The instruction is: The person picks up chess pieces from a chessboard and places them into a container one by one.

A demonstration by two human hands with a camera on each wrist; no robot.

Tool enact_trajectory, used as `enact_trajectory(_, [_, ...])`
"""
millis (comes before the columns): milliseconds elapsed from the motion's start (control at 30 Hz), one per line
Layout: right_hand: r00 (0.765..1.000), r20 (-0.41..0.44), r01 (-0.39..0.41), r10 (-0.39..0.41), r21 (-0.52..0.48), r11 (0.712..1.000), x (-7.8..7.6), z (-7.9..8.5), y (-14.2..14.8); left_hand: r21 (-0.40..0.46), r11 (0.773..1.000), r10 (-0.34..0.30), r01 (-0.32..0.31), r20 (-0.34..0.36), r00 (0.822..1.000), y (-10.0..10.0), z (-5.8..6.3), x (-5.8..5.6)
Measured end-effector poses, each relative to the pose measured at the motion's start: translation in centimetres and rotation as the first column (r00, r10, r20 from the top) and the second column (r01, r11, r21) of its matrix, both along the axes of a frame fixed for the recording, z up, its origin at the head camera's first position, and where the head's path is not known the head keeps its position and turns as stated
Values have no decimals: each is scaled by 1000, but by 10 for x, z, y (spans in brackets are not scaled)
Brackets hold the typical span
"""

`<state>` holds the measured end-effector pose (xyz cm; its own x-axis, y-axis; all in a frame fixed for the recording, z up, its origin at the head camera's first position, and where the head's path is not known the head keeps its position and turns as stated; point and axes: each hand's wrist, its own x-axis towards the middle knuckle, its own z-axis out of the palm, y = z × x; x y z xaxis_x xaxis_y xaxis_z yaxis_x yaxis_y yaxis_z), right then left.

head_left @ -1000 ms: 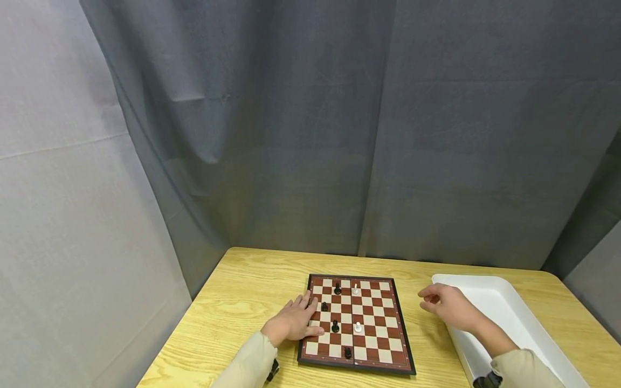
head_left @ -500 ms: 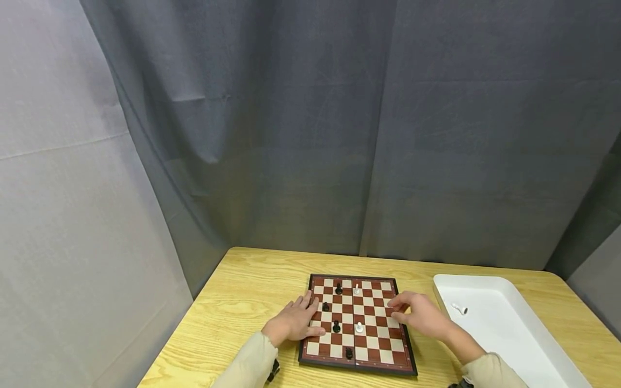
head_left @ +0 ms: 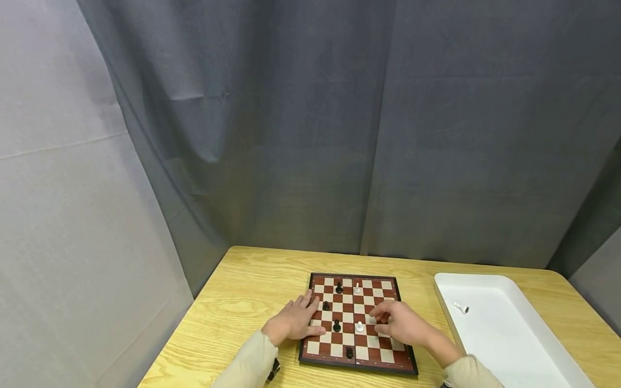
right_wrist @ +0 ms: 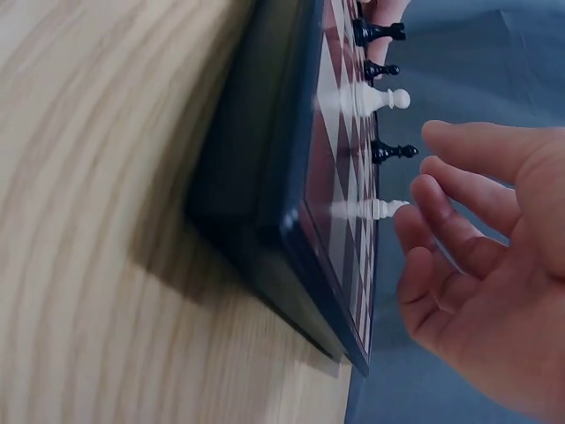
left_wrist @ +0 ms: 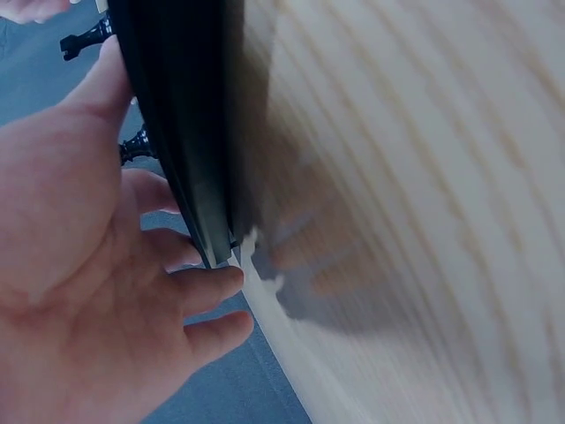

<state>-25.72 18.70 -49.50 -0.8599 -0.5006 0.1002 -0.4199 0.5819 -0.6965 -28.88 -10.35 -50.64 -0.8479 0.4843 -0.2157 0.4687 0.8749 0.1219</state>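
A red and cream chessboard [head_left: 373,350] with a black frame lies on the table. My left hand [head_left: 291,322] rests on its left edge, fingers spread; in the left wrist view the thumb lies along the board's side. Over the right half hovers my right hand [head_left: 401,323], fingers loosely bent and apart, holding nothing visible. It is nearest a white pawn [head_left: 359,327]; the right wrist view shows a gap between the fingers and that white pawn [right_wrist: 388,98]. Farther back stands another white piece [head_left: 357,288]. Several black pieces, including a black one [head_left: 337,325], stand on the left half.
To the right of the board sits a white tray [head_left: 443,291], with a small white chess piece [head_left: 461,308] lying on its side inside. The wooden table [head_left: 271,269] backs onto a grey curtain [head_left: 291,161].
My right hand has moved left from beside the tray to above the board, near the white pawn. The piece in the tray has come into sight. My left hand stays in place.
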Motion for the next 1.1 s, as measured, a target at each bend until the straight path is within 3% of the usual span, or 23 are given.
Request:
enact_trajectory(733, [999,48,-13,12,14,1000,-2,-13,-19,4,1000,-9,9,-11,1000,-1,2,2])
enact_trajectory(1100, [1000,-28,-6,8,57,998,-1,-16,-30,12,1000,-6,6,-1,1000,-1,3,2])
